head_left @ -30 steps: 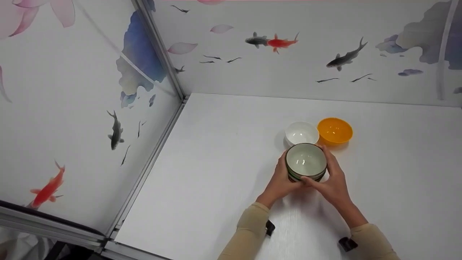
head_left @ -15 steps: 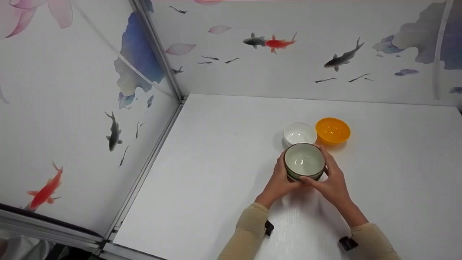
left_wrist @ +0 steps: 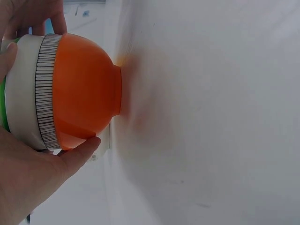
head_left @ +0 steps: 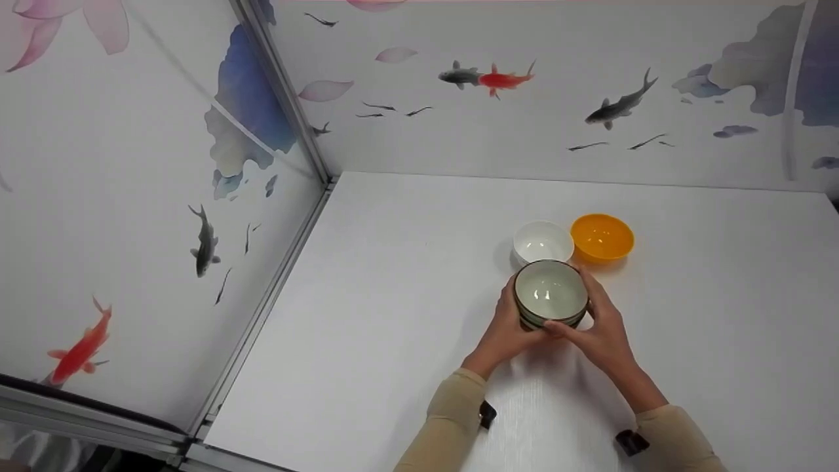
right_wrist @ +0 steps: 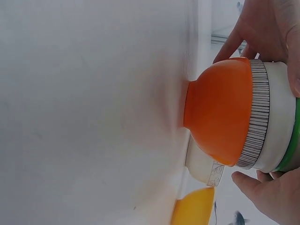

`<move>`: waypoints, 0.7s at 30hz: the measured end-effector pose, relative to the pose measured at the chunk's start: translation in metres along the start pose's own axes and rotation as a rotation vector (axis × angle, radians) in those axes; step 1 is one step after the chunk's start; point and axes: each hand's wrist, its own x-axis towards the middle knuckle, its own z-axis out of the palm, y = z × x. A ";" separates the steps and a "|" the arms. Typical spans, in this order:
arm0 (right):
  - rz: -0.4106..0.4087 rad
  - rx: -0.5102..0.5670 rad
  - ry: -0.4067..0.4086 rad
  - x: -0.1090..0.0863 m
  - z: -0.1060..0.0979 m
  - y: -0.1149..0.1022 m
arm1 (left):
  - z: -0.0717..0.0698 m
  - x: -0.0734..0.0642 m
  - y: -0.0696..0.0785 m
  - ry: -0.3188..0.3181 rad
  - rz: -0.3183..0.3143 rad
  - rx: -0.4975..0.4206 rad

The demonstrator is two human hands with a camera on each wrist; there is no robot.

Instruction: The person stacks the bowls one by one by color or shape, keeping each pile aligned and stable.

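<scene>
Both hands hold a stack of bowls between them. The top bowl (head_left: 550, 292) has a pale green inside and a dark rim. At the bottom sits an orange bowl (left_wrist: 84, 89) with a black-striped white band at its upper edge; white and green bands show above it. My left hand (head_left: 508, 328) grips the stack's left side, and my right hand (head_left: 606, 328) its right side, the thumb at the front near the rim. Whether the orange foot touches the table, I cannot tell. Just behind stand a white bowl (head_left: 543, 240) and a yellow-orange bowl (head_left: 602, 237), side by side.
The white table (head_left: 367, 314) meets a back wall (head_left: 511, 137) painted with fish and petals. On the left, a metal-framed panel (head_left: 131, 196) runs along the table's edge. Dark wrist devices (head_left: 487, 415) show at the sleeves.
The head view has drifted slightly, so everything appears a little further left. Both hands keep their hold, and the stack stays in the same place by the other bowls.
</scene>
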 end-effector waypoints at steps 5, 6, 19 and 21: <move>-0.048 0.033 0.009 0.000 0.001 0.002 | 0.000 0.000 0.000 -0.013 -0.018 -0.005; -0.057 0.040 0.010 0.000 0.001 0.002 | -0.001 -0.001 0.000 -0.015 -0.024 -0.004; -0.058 0.001 -0.021 -0.001 -0.001 0.001 | -0.001 -0.001 0.002 -0.012 -0.039 0.000; -0.057 -0.003 -0.021 -0.001 0.000 0.002 | -0.001 -0.001 0.002 -0.011 -0.041 -0.001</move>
